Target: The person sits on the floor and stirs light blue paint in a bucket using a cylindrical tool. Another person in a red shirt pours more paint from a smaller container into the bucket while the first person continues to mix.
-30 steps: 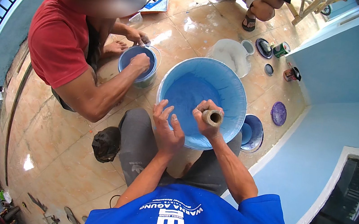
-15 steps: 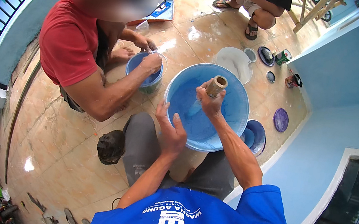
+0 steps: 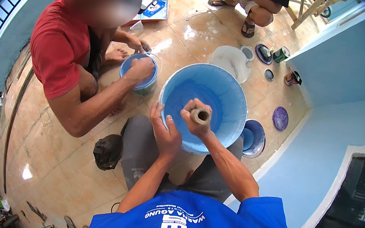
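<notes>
Compared with half a second earlier, your right hand (image 3: 202, 129) had come back toward you from the far part of the large bucket (image 3: 233, 95), bringing the hollow tube (image 3: 201, 116) over the bucket's middle. Its open end now faced up at you more squarely. Your left hand (image 3: 166, 136) had stayed at the bucket's near left side, its fingers spread and the thumb apart; you were not clasping anything with it, and how firmly it pressed on the rim could not be told.

The tube stood inside your right hand, fingers and thumb wrapped around it just below its top end. Blue paint (image 3: 192, 92) lay below and beyond that hand in the bucket, whose rim passed just beside your left fingers. To the right of your right hand, outside the bucket, stood a smaller purple-stained bucket (image 3: 259, 132), with a purple lid (image 3: 280, 118) farther right on the floor (image 3: 66, 158).

Beyond and left of your left hand, a co-worker's hand (image 3: 141, 70) remained at the mouth of a small pail (image 3: 148, 89). A black bag (image 3: 107, 151) lay left of your left hand, well apart from it.
</notes>
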Demonstrator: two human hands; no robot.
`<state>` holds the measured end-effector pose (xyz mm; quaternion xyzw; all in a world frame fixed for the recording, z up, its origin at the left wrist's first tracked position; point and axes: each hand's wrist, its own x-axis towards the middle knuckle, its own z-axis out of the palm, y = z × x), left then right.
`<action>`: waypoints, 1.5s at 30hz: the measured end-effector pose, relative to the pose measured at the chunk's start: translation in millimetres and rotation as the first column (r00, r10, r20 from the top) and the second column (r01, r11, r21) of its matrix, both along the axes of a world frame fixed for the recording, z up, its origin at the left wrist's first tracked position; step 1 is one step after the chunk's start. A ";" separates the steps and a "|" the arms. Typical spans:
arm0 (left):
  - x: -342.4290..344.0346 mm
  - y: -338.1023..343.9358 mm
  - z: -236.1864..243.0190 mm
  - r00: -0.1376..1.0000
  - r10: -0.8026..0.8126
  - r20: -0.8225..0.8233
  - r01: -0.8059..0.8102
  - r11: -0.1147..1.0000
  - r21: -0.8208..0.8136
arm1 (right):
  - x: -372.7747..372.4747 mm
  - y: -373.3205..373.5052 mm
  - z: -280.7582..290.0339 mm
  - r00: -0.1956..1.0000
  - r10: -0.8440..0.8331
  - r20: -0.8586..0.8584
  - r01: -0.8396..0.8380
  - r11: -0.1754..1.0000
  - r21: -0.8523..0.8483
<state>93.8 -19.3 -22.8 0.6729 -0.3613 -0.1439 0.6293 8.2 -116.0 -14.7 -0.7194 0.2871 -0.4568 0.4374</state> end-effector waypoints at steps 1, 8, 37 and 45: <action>0.8 0.3 0.4 1.000 0.001 0.016 -0.001 1.000 -0.005 | -6.7 3.1 0.2 1.000 0.014 0.000 -0.014 1.000 0.005; 0.1 -2.1 5.2 0.993 0.015 0.114 -0.016 1.000 0.009 | -38.3 -23.3 -10.9 0.998 -0.068 0.009 0.067 0.995 0.081; 1.2 1.2 9.6 0.993 0.001 0.121 0.003 0.999 -0.032 | -9.9 -90.5 -33.7 0.908 -0.417 -0.029 0.387 0.864 -0.323; -3.8 -1.4 -1.6 0.999 0.033 0.036 -0.030 0.997 -0.077 | 52.9 -35.8 -10.4 0.946 -0.323 0.043 0.324 0.946 -0.024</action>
